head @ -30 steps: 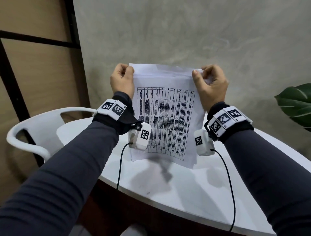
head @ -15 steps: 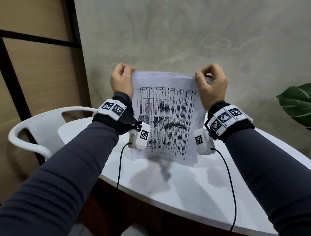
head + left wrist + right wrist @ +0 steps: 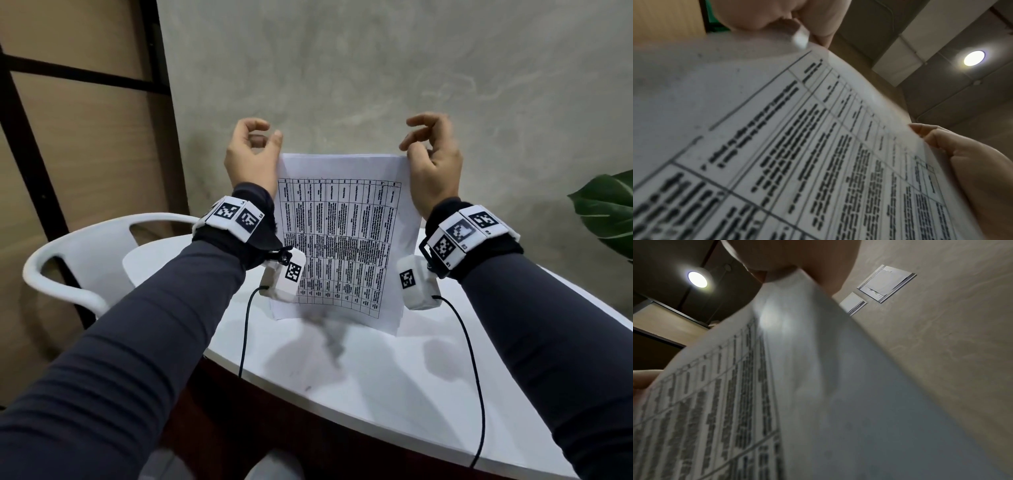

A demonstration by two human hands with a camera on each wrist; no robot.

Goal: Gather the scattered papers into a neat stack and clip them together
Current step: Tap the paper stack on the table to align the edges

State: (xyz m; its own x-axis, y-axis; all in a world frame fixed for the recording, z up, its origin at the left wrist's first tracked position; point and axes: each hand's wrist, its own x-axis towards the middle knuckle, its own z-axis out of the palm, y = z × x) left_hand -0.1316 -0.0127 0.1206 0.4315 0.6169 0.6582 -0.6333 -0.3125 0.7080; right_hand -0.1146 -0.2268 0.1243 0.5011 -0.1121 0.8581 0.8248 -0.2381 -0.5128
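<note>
A stack of white papers [image 3: 342, 240] with a printed table on the front sheet stands upright, its bottom edge on the white round table [image 3: 376, 394]. My left hand [image 3: 265, 137] is at the top left corner, with the side of the palm against the stack's left edge. My right hand [image 3: 416, 137] mirrors it at the top right corner. The fingers of both hands are loosely curled above the top edge and pinch nothing. The wrist views show the papers [image 3: 818, 146] [image 3: 818, 386] close up and blurred. No clip is in view.
A white plastic chair [image 3: 68, 253] stands beyond the table on the left. Green plant leaves [image 3: 609, 212] reach in at the right edge. A grey wall rises close behind the table. Thin black cables hang from both wrist cameras over the table's near edge.
Both hands have let go of the stack's top corners, and their fingers now curl above it. The stack sits lower between the palms, and its top edge looks more even.
</note>
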